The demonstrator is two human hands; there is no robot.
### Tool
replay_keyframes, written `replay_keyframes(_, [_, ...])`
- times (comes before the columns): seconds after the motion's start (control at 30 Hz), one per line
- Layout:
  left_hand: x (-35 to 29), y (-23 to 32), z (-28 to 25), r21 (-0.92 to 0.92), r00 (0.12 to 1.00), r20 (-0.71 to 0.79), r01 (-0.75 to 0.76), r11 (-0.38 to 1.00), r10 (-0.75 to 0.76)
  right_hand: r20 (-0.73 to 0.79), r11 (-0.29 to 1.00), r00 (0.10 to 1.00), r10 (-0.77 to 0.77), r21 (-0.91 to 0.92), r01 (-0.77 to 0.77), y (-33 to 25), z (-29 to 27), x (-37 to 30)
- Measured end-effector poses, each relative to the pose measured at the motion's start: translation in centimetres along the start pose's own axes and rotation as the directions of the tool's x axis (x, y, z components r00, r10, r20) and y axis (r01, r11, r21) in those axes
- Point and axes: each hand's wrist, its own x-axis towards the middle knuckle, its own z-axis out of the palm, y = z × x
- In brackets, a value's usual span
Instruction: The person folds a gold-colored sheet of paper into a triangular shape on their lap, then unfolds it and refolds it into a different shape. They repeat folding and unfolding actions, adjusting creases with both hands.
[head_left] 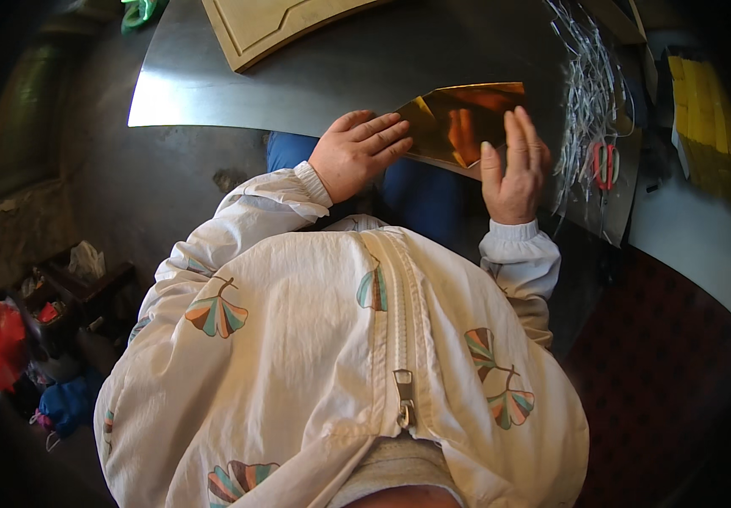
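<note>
Nearest: white patterned jacket [297, 322], sleeves reaching forward. Left hand [355, 152]: flat, fingers extended and nearly together, at the left end of the shiny gold sheet [437, 127]; no pinch. Right hand [513, 182]: thumb and fingers apart, at the sheet's right end (contact unclear), so neither grip is clamped. Sheet sits along the near edge of the grey tabletop [213, 93]. Progress, my judgement: sheet placed, left corner apparently folded over; the wider right panel looks unfolded, so probably early in the folding. Right of it: silver strands [585, 102], red-handled scissors [606, 165], apparently unused. Farther: tan board [276, 30], yellow stack [704, 118] far right.
</note>
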Motion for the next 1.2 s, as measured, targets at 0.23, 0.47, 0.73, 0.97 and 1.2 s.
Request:
replay_keyframes(0.23, [0.1,-0.5,-4.0,-0.351,0.989,0.028,0.149,0.925,-0.149,0.566,0.647,0.798,0.207,0.533,-0.546,5.4,-1.8,1.9])
replay_keyframes(0.47, [3.6,-3.9,-6.0,-0.680,0.746,0.588,0.665,0.308,-0.314,0.696,0.464,0.704,0.140,0.582,-0.668,4.2,-4.3,2.1])
replay_keyframes(0.73, [7.4,-4.9,-1.4,-0.146,0.838,0.411,0.449,0.881,-0.359,0.587,0.845,0.668,0.458,-0.053,-0.533,4.9,-1.7,0.8])
replay_keyframes(0.97, [4.5,-2.3,0.5,-0.069,0.992,0.009,0.129,0.989,-0.129,0.223,0.977,0.951,-0.214,0.038,0.211,-0.3,-1.2,-2.2])
replay_keyframes(1.2, [3.8,-1.9,0.1,-0.282,0.987,0.044,-0.135,0.950,0.153,0.282,0.968,0.932,-0.230,-0.037,0.250,-1.7,0.5,-1.8])
